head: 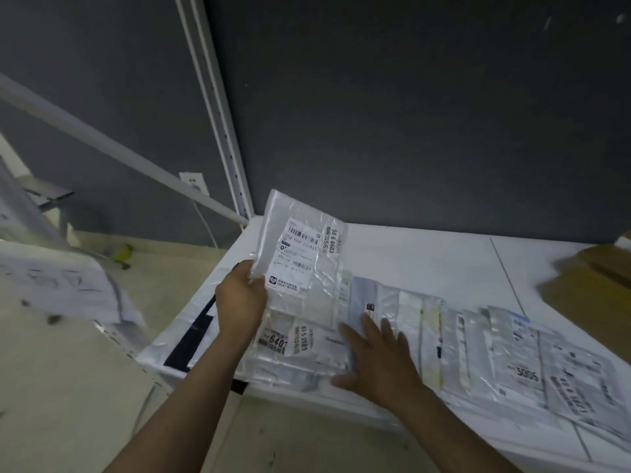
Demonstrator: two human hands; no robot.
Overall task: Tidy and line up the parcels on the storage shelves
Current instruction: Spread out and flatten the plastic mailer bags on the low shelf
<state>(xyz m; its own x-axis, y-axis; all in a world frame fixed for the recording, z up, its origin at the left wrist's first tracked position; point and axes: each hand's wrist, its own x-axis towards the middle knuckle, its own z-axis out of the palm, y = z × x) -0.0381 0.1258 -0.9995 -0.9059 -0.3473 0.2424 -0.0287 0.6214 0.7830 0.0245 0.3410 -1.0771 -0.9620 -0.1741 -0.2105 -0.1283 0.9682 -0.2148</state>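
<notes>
I read on the raised clear parcel [304,295]: side sticker [332,241] "56-6-6603" and "5元", shipping label [296,259] "502-602 12-815". Flat parcel [317,356] at the shelf [426,254] front edge: white sticker [303,339] "63-5-3505", neighbouring sticker [275,340] starts "640", rest hidden. Grey parcel [526,356] toward the front right corner: "3005". Other print is too blurred.

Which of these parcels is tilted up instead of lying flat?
The clear parcel tagged 56-6-6603, gripped by the left hand; the others lie flat.
</notes>
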